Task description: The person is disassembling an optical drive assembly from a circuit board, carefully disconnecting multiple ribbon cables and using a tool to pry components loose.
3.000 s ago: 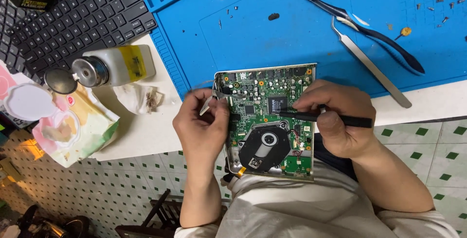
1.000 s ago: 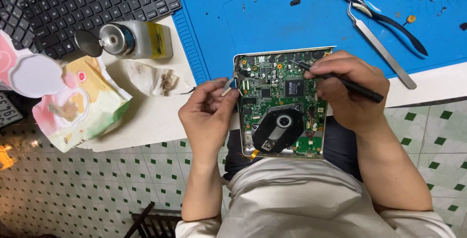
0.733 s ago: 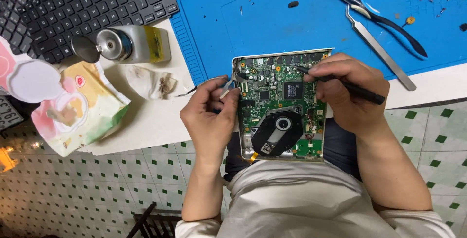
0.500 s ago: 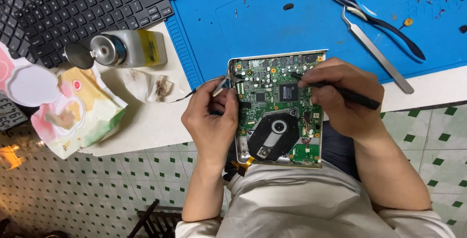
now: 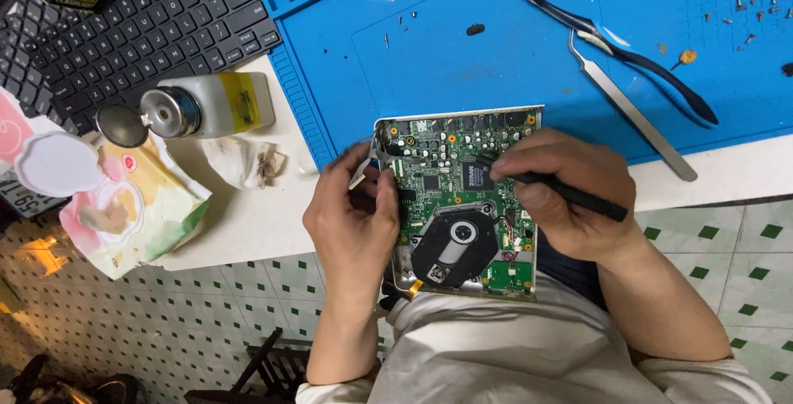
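An opened device with a green circuit board [image 5: 446, 168] and a black round disc part [image 5: 454, 247] rests half on the table edge, half over my lap. My left hand [image 5: 355, 222] grips its left side, fingers curled over the metal frame. My right hand [image 5: 570, 197] holds a thin black tool [image 5: 570, 195] like a pen, its tip resting on the board near a black chip [image 5: 477, 175].
A blue work mat [image 5: 462, 65] carries a toothbrush [image 5: 603, 28], metal tweezers [image 5: 632, 115], a small blade and scattered screws. Left of it are a black keyboard [image 5: 140, 24], a dispenser bottle [image 5: 206, 106], a used wipe [image 5: 244, 160] and a wipe pack [image 5: 124, 206].
The view has shifted slightly. My right hand has moved the tool tip a little across the board, while my left hand keeps its hold on the device's left edge.
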